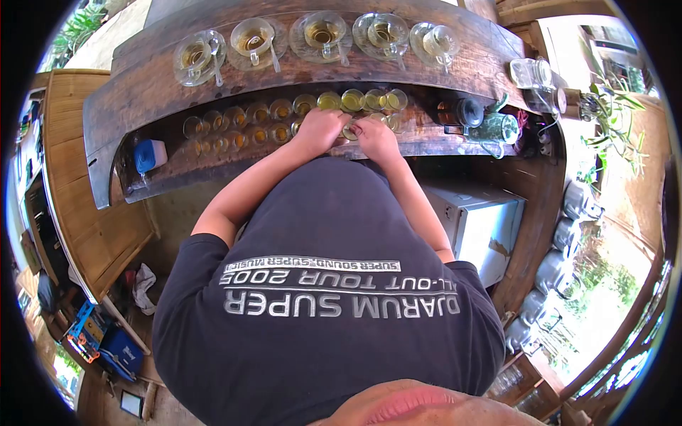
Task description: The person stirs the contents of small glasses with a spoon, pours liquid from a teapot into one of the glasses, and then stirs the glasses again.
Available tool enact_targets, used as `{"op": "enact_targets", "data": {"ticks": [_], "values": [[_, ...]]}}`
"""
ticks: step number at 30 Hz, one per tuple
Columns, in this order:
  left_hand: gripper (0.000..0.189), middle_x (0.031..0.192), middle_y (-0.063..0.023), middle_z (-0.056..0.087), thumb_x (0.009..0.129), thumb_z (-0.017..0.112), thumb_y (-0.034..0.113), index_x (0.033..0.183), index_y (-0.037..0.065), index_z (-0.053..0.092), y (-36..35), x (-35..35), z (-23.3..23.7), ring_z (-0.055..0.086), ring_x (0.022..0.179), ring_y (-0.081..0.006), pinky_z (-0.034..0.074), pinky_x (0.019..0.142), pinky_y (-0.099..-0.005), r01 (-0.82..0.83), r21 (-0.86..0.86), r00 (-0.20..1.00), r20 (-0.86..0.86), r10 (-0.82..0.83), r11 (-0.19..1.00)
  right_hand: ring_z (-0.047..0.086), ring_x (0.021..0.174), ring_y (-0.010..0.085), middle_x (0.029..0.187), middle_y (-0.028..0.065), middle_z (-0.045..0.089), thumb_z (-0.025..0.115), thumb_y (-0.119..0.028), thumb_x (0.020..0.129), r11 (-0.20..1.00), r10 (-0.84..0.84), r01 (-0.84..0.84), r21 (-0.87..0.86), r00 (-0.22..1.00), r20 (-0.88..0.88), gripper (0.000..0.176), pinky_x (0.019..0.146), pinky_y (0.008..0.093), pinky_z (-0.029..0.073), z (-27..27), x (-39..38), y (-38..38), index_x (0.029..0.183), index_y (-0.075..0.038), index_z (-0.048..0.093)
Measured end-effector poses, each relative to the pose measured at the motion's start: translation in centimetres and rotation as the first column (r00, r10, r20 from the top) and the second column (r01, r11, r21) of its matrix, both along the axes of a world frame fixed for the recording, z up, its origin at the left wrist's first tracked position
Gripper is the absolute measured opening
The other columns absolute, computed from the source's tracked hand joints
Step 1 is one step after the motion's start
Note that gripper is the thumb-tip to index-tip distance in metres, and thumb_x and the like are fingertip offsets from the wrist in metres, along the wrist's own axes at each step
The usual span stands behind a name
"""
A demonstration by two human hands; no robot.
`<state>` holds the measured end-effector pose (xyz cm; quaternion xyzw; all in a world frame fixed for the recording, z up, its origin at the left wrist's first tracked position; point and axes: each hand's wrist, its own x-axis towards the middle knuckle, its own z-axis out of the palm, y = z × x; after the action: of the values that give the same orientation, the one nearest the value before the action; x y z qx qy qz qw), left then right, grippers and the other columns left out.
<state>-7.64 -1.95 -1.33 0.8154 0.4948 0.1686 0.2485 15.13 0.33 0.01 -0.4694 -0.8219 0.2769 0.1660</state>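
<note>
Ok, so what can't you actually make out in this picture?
- Head view: what the left hand and right hand pinch among the small glasses; their fingers cover it.
- Head view: contents of the jars at the right edge; warped and blurred.
- Head view: the blue box label; too small.

Five cups (pixel 323 32) stand on five saucers (pixel 298 42) along the upper ledge (pixel 142 78). Below, the far row holds about ten small glasses (pixel 280 108). The near row shows at least six, with others hidden under the left hand (pixel 321 130) and right hand (pixel 376 138). There are three jars (pixel 497 128) and one blue box (pixel 149 155).
</note>
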Motion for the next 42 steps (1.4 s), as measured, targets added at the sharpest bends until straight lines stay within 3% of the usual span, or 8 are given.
{"op": "enact_targets", "data": {"ticks": [6,8,14,17,21,24,26,42], "values": [[0.057,0.114,-0.0092,0.081,0.084,0.091,0.038,0.132,0.01,0.077,0.0,0.0,-0.3,0.079,0.111,-0.0334,0.059,0.092,-0.051,0.002,0.045,1.0,-0.007,-0.001,0.999,0.077,0.104,0.0389,0.107,0.011,0.081,0.071,-0.025,0.107,0.997,-0.069,0.068,0.043,0.997,0.025,0.019,0.088,0.0527,0.062,0.2,0.1,0.5,0.106,-0.009,0.082],[0.058,0.114,-0.0088,0.081,0.085,0.09,0.042,0.131,0.01,0.077,0.1,0.0,-0.6,0.078,0.112,-0.0333,0.059,0.094,-0.051,0.012,0.039,1.0,-0.017,-0.011,0.999,0.077,0.103,0.039,0.107,0.0115,0.081,0.071,-0.025,0.107,0.997,-0.003,0.008,-0.075,0.997,0.073,0.019,0.088,0.0535,0.062,-0.2,0.1,0.4,0.105,-0.01,0.082],[0.056,0.112,-0.0091,0.081,0.084,0.091,0.041,0.129,0.012,0.077,0.3,0.2,-0.2,0.078,0.11,-0.034,0.06,0.092,-0.0502,0.004,-0.004,0.999,-0.046,-0.005,1.0,0.077,0.103,0.0393,0.106,0.0122,0.08,0.071,-0.026,0.107,0.996,-0.018,0.015,0.083,0.999,0.035,0.02,0.088,0.0542,0.062,-0.3,0.0,1.1,0.105,-0.009,0.081],[0.056,0.112,-0.0092,0.082,0.082,0.092,0.039,0.128,0.011,0.077,0.1,0.1,-0.9,0.078,0.11,-0.034,0.06,0.092,-0.05,-0.011,0.049,1.0,0.013,0.01,0.999,0.077,0.106,0.0387,0.105,0.0119,0.08,0.071,-0.026,0.107,0.998,0.009,-0.007,-0.055,0.999,0.037,0.019,0.088,0.0543,0.062,0.0,0.0,0.6,0.106,-0.01,0.081],[0.055,0.111,-0.0099,0.082,0.081,0.093,0.037,0.127,0.011,0.078,0.3,0.1,-0.5,0.078,0.109,-0.0346,0.06,0.091,-0.0509,-0.004,0.059,1.0,0.023,0.003,0.998,0.077,0.107,0.0386,0.105,0.0117,0.08,0.071,-0.027,0.107,0.999,-0.044,0.046,-0.019,0.993,0.113,0.02,0.088,0.0545,0.062,-0.4,0.2,0.7,0.106,-0.01,0.081],[0.055,0.109,-0.0114,0.082,0.079,0.093,0.034,0.126,0.009,0.078,0.3,0.2,-0.3,0.079,0.106,-0.0366,0.06,0.09,-0.0521,0.004,0.005,1.0,0.019,-0.004,1.0,0.077,0.107,0.0385,0.106,0.0116,0.08,0.07,-0.029,0.108,0.997,-0.062,0.063,0.054,0.998,-0.018,0.022,0.089,0.0538,0.062,-0.6,0.1,0.7,0.106,-0.011,0.082],[0.056,0.108,-0.0131,0.081,0.079,0.094,0.033,0.126,0.009,0.078,0.6,0.0,-0.2,0.079,0.103,-0.0385,0.061,0.088,-0.0531,0.026,0.023,0.999,0.032,-0.026,0.999,0.076,0.107,0.0386,0.105,0.0114,0.08,0.07,-0.031,0.108,0.995,-0.038,0.043,-0.088,0.998,0.058,0.023,0.09,0.0529,0.062,-0.1,0.0,0.4,0.106,-0.011,0.082],[0.057,0.106,-0.0113,0.08,0.081,0.097,0.036,0.128,0.01,0.078,0.5,1.0,1.4,0.079,0.103,-0.0363,0.058,0.089,-0.0516,0.032,0.023,0.999,-0.02,-0.032,0.999,0.078,0.102,0.0356,0.102,0.0102,0.082,0.071,-0.029,0.106,0.989,-0.083,0.084,0.12,0.996,-0.011,0.02,0.09,0.0514,0.063,-0.4,0.6,0.3,0.1,-0.012,0.081]]}}
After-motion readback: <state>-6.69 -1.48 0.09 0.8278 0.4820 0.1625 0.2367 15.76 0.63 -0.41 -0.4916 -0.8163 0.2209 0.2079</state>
